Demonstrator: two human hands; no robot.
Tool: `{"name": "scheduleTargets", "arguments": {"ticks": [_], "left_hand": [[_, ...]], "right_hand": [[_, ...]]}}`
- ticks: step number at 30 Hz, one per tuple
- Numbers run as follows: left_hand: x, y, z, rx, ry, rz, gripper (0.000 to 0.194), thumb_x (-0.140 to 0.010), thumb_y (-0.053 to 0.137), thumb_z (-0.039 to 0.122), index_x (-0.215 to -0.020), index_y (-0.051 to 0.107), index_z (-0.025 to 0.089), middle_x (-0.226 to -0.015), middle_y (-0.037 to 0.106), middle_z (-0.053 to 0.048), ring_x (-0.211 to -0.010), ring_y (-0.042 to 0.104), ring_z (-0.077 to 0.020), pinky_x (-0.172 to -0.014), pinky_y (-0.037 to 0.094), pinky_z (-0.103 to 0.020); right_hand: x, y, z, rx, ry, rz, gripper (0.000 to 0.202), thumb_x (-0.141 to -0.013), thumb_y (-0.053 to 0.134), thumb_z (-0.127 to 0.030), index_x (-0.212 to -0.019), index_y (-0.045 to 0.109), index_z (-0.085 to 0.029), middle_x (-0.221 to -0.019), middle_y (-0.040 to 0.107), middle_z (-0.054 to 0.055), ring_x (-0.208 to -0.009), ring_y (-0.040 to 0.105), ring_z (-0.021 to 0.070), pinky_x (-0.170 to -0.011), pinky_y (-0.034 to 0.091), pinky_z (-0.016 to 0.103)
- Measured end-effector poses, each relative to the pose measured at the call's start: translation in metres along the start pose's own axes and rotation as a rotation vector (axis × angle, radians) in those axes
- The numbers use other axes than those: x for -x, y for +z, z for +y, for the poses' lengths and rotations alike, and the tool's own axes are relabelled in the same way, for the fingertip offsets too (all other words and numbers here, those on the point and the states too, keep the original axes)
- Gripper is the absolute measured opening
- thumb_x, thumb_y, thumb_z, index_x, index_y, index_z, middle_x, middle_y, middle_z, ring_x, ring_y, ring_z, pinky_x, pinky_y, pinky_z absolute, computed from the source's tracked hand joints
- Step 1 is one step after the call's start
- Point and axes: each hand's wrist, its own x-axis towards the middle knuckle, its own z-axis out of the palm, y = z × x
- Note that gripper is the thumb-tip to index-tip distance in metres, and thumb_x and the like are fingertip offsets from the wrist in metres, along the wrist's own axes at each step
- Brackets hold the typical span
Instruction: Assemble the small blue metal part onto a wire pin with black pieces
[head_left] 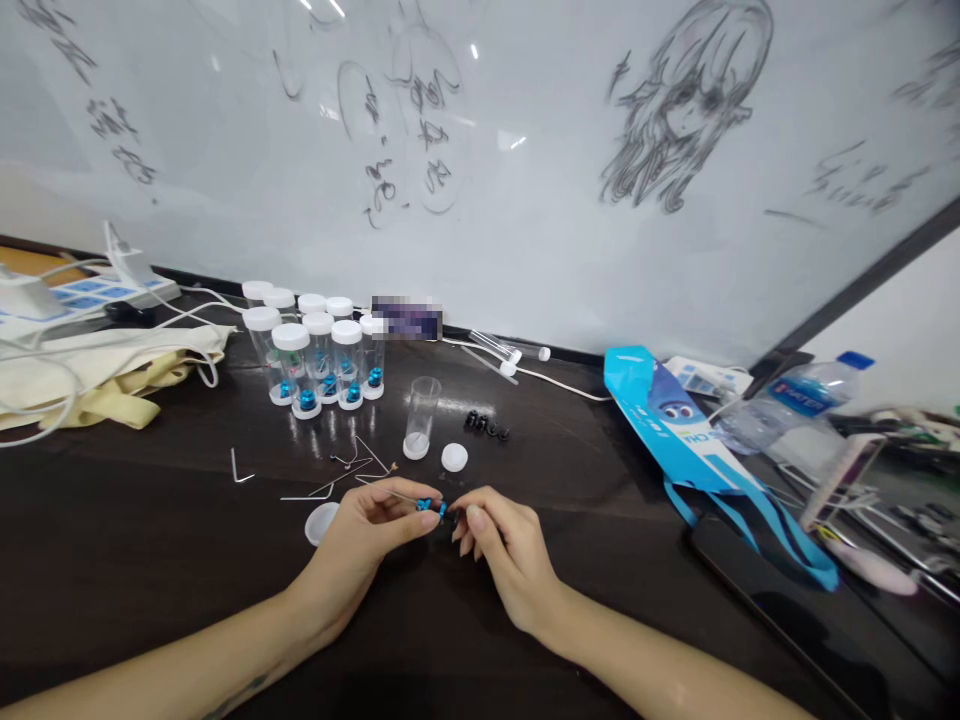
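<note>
My left hand (382, 525) pinches a small shiny blue metal part (424, 505) between thumb and fingers. Close against it on the right, my right hand (504, 540) has thumb and fingertips closed on the dark end of the same part. Exactly what sits between the right fingertips is partly hidden. Beyond the hands stands an open clear tube (424, 415) with a white base, and a white cap (454, 457) lies beside it. Several small black pieces (486, 426) lie in a row to the right. A white round dish or lid (321, 522) is partly behind my left wrist.
Several capped clear tubes (291, 365) holding blue parts stand at the back left. Thin metal rods and an L-shaped hex key (238, 466) lie left of my hands. A blue bag (667, 420), a water bottle (802, 395) and a dark tablet-like slab (772, 610) occupy the right.
</note>
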Motion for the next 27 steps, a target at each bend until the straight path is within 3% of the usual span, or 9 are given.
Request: {"name": "scheduleTargets", "arguments": {"ticks": [7,17,22,27], "left_hand": [[0.0005,-0.0016,-0.001,-0.022,0.006,-0.011,0.017,-0.069,0.083,0.023,-0.085,0.078,0.025,-0.078,0.074,0.003,-0.077,0.061,-0.011,-0.074,0.045,-0.019],[0.0006,0.0002,0.0003,0.025,-0.014,-0.024,0.017,-0.069,0.082,0.022,-0.086,0.077,0.023,-0.079,0.075,0.002,-0.079,0.063,-0.012,-0.078,0.045,-0.02],[0.0007,-0.0005,0.0007,0.006,-0.009,-0.028,0.017,-0.069,0.083,0.023,-0.085,0.077,0.023,-0.078,0.075,0.001,-0.078,0.063,-0.0124,-0.076,0.045,-0.021],[-0.0001,-0.0004,-0.001,-0.014,0.005,-0.009,0.018,-0.067,0.084,0.022,-0.084,0.077,0.023,-0.079,0.074,0.002,-0.077,0.062,-0.0124,-0.075,0.046,-0.021]], "right_hand": [[-0.0012,0.0008,-0.0002,0.069,0.024,-0.051,0.032,-0.101,0.044,-0.033,-0.075,0.056,-0.018,-0.066,0.058,-0.001,-0.06,0.056,0.0123,-0.06,0.043,0.023],[-0.0029,0.0026,-0.0019,0.02,-0.018,0.013,0.008,-0.091,0.062,-0.025,-0.092,0.059,-0.018,-0.068,0.058,-0.003,-0.058,0.055,0.011,-0.057,0.044,0.021],[-0.0023,0.0019,-0.0013,0.041,-0.002,-0.012,0.011,-0.093,0.059,-0.028,-0.088,0.058,-0.018,-0.066,0.058,-0.003,-0.057,0.055,0.0111,-0.057,0.043,0.022],[-0.0012,0.0,-0.0002,0.075,0.024,-0.06,0.032,-0.101,0.043,-0.033,-0.075,0.056,-0.018,-0.066,0.058,-0.001,-0.06,0.056,0.012,-0.061,0.042,0.023]]}}
